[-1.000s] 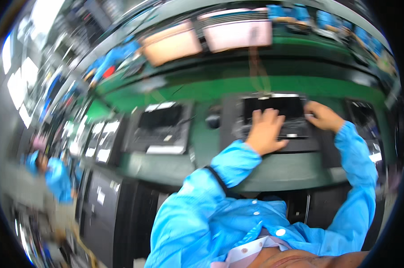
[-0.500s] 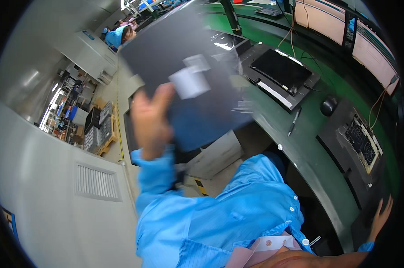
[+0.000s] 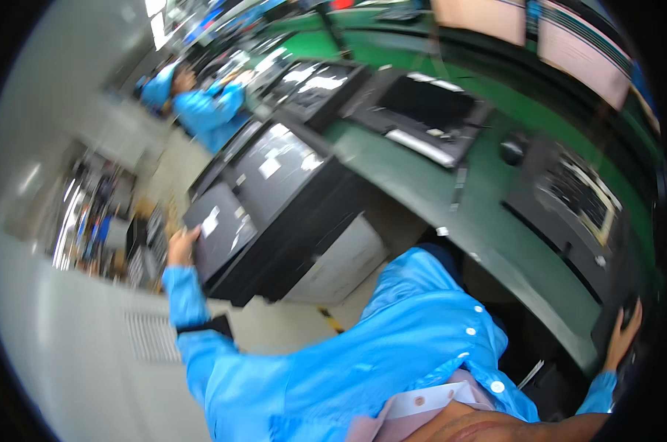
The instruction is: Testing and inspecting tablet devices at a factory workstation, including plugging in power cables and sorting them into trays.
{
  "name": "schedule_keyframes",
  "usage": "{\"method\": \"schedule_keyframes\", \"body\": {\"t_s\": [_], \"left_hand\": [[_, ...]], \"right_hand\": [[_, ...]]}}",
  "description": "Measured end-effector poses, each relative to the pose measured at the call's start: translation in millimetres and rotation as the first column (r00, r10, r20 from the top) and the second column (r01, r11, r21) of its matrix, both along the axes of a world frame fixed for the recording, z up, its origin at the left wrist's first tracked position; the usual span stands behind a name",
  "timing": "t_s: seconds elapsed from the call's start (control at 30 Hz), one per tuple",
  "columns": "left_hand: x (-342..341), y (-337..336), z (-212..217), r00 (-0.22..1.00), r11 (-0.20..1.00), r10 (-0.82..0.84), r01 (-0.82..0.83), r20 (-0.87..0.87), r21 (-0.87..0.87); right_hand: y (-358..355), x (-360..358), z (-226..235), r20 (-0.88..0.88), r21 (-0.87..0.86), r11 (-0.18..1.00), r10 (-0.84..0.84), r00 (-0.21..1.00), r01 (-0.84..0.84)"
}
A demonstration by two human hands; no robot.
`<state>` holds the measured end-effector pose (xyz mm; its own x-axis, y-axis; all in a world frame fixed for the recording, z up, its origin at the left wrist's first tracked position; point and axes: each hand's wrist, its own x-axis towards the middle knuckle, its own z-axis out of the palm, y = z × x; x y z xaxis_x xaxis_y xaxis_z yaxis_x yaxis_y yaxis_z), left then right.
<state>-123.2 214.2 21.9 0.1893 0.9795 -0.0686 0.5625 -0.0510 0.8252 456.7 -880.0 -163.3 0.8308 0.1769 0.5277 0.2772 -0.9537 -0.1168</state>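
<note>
Your left hand (image 3: pixel 180 247) has its fingers narrowed on the left edge of a dark grey panel (image 3: pixel 219 225) at the near end of the black tray stack (image 3: pixel 300 225); looks light, stiff, likely slick and easily scratched, so take it by opposite edges. Your right hand (image 3: pixel 623 337) is well right of the stack, grip unclear. Green worktop (image 3: pixel 392 175) right of the stack, pale wall (image 3: pixel 61 317) left, blue-clad co-worker (image 3: pixel 208 114) beyond.

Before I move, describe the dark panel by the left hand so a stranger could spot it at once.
Start at the green table and look left to the black stack beside it. At the stack's lower-left end is a dark grey panel with a white patch. Unlike the neighbouring panel, it has the left hand at its edge.
</note>
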Motion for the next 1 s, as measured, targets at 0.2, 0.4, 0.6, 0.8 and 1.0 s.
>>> {"method": "schedule_keyframes", "body": {"t_s": [0.2,0.4,0.6,0.8,1.0], "left_hand": [[158.0,-163.9,35.4,0.718,0.451,0.416,0.371,-0.559,0.812],[322.2,-333.9,1.0,0.608,0.509,-0.794,0.644,0.022,0.57],[421.9,-460.9,-72.1,-0.055,-0.024,-0.997,0.907,0.061,0.42],[475.8,-509.7,-111.0,-0.288,-0.275,-0.956,0.828,-0.051,0.488],[494.9,-507.6,-137.4,-0.232,-0.193,-0.972,0.881,0.038,0.433]], "right_hand": [[54.9,-25.0,31.1,-0.048,0.116,0.988,-0.093,0.994,0.098],[72.8,-35.4,45.6,-0.125,0.152,0.968,-0.184,0.975,0.202],[73.9,-36.2,44.9,-0.144,0.139,0.96,-0.223,0.964,0.243],[72.7,-35.4,44.9,-0.132,0.164,0.965,-0.182,0.974,0.203],[74.8,-35.1,43.3,-0.142,0.174,0.963,-0.183,0.973,0.207]]}}
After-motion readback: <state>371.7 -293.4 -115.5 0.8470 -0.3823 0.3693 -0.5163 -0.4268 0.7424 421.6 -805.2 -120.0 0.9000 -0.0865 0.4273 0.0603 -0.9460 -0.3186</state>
